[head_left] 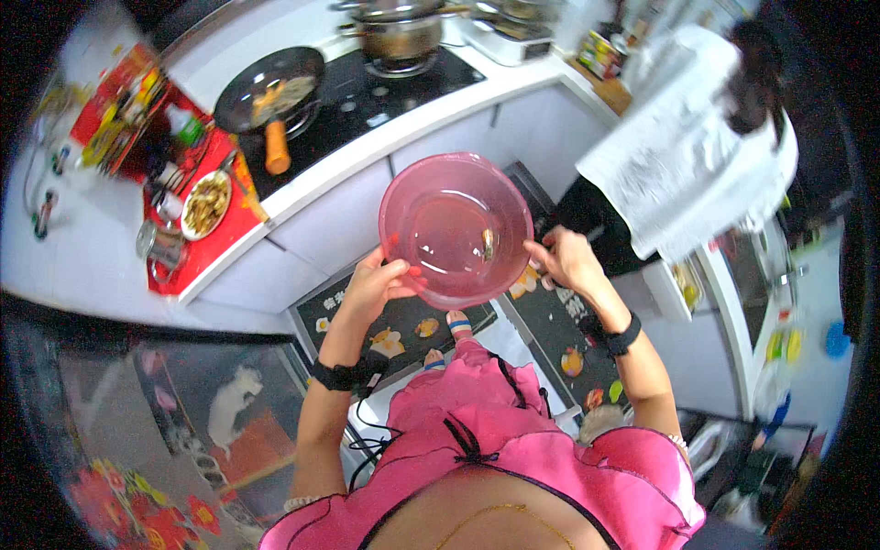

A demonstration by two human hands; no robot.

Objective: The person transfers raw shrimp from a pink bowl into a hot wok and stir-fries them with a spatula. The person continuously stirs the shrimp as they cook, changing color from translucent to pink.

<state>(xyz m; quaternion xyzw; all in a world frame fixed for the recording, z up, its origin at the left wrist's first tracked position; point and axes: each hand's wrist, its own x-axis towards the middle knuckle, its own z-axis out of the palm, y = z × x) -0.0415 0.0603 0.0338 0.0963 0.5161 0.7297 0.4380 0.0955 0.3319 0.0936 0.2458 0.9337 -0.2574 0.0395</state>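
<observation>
A pink translucent plastic basin (440,227) is held out in front of my body, above the floor mat. My left hand (378,282) grips its rim at the lower left, thumb on the inside. At the right rim, my right hand (565,258) holds the basin's edge with its thumb and fingers. The basin's inside shows bright reflections and one small shiny patch on the right that I cannot make out. Both wrists wear black bands.
A wok (271,89) with an orange-handled utensil rests on the black cooktop (357,103), beside a steel pot (400,38). A plate of food (206,205) sits on a red mat at left. Another person in white (694,151) stands close on the right. Patterned mats (405,330) cover the floor.
</observation>
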